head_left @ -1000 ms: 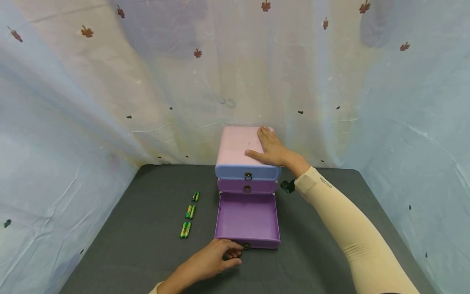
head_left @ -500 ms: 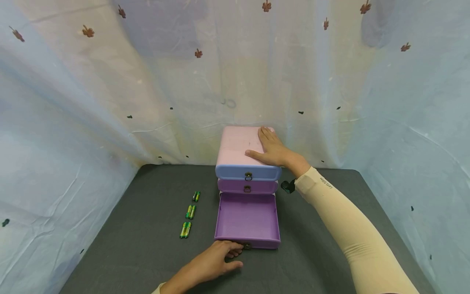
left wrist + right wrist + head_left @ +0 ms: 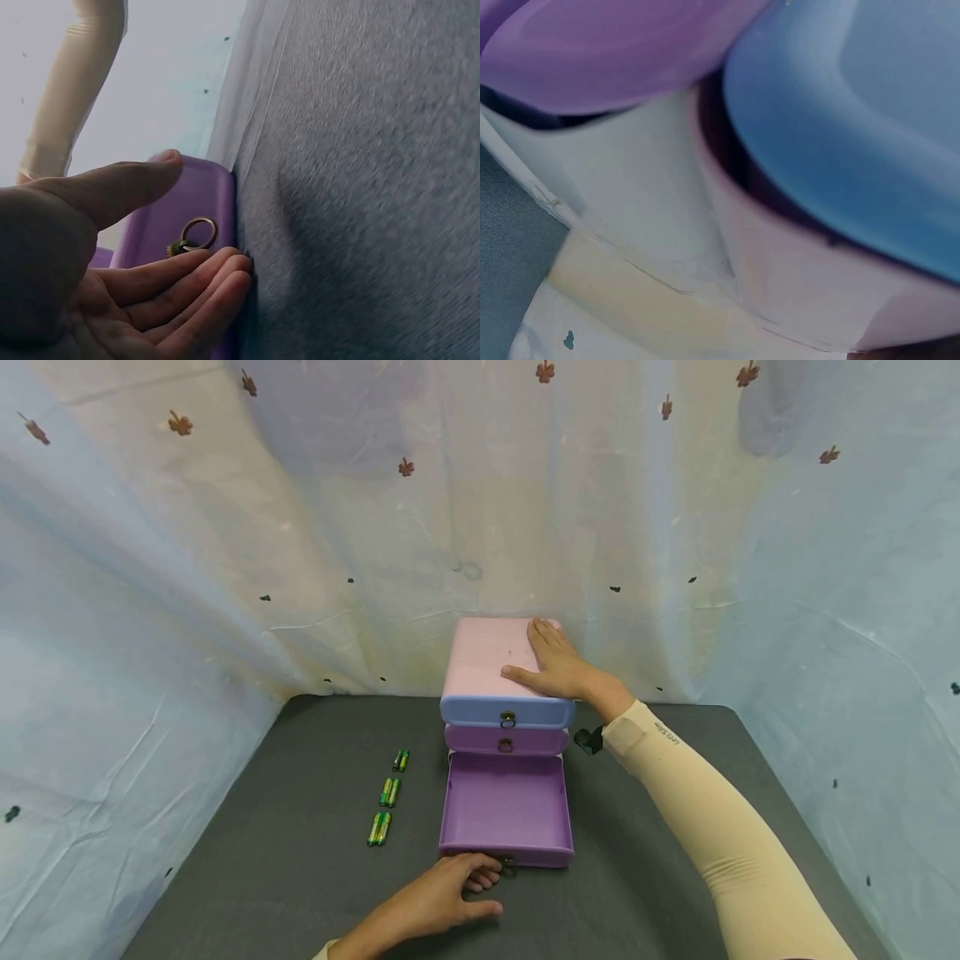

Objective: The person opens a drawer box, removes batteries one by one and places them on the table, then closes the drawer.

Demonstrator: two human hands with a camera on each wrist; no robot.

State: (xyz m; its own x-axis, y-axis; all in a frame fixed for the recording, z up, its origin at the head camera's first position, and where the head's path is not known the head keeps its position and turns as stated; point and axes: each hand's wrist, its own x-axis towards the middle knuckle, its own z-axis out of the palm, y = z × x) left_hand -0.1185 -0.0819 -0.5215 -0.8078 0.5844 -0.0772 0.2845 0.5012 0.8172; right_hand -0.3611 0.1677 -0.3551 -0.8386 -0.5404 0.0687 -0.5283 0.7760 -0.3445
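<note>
A small plastic drawer unit (image 3: 487, 652) with a pink top stands at the back of the table. Its lowest drawer (image 3: 506, 810), purple, is pulled out and has nothing in it. My left hand (image 3: 446, 893) is at this drawer's front, fingers loosely extended and thumb apart. In the left wrist view, the metal ring pull (image 3: 199, 233) lies just beyond the fingers, not gripped. My right hand (image 3: 557, 664) rests flat on the unit's pink top. The blue top drawer (image 3: 472, 712) and purple middle drawer (image 3: 468, 739) are pushed in; the right wrist view shows their fronts from close by.
Several green batteries lie in pairs left of the drawers: a far pair (image 3: 401, 761), a middle pair (image 3: 389, 792) and a near pair (image 3: 378, 829). The dark grey table (image 3: 300, 827) extends on both sides. A pale patterned curtain (image 3: 360, 543) encloses the back and sides.
My left hand has shifted slightly right and down at the drawer front, and more of the ring pull shows. The drawer and my right hand stay in place.
</note>
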